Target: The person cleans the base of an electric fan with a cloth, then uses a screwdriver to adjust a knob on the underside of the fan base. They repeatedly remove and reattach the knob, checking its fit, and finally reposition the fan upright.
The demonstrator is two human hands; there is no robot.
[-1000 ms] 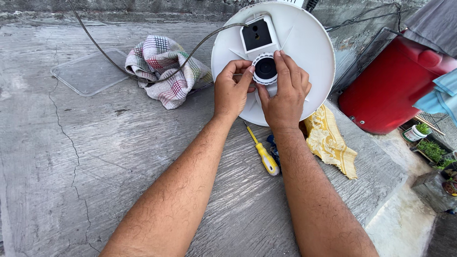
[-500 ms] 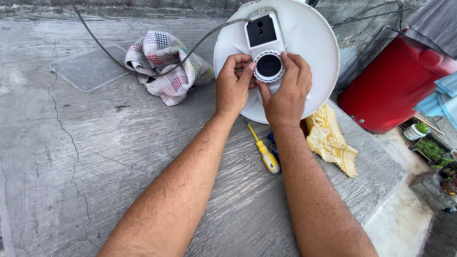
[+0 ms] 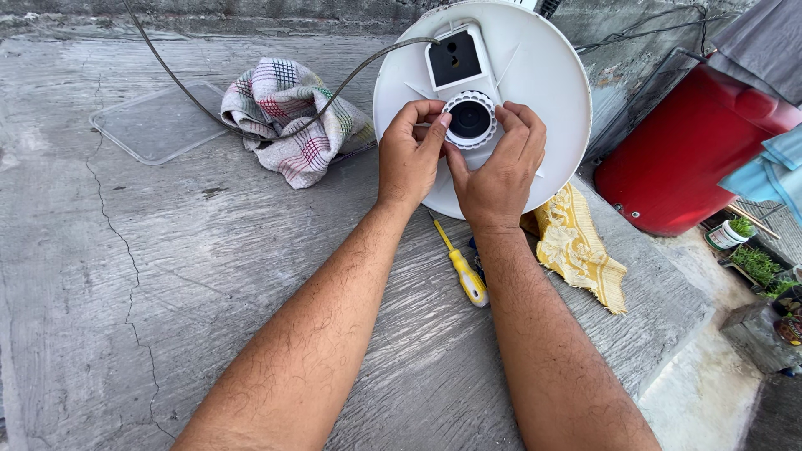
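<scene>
Ribbed white ring point(image 3: 469, 120), round with a dark centre, sits at the middle of a white disc point(image 3: 535, 100) that lies flat on the grey concrete slab point(image 3: 167, 276). It lies directly between the two hands, just past the fingertips of both, its axis pointing up toward the camera. The left hand point(image 3: 409, 159) pinches its left edge with thumb and forefinger; the right hand point(image 3: 499, 171) grips the right edge, fingers curled around the rim. Neither hand is nearer than the other. How firmly they press is hard to judge. Behind the right wrist lies a yellow-handled screwdriver point(image 3: 461, 267); right of it a yellow cloth point(image 3: 576, 246); left of the left hand a checked cloth point(image 3: 288, 121).
</scene>
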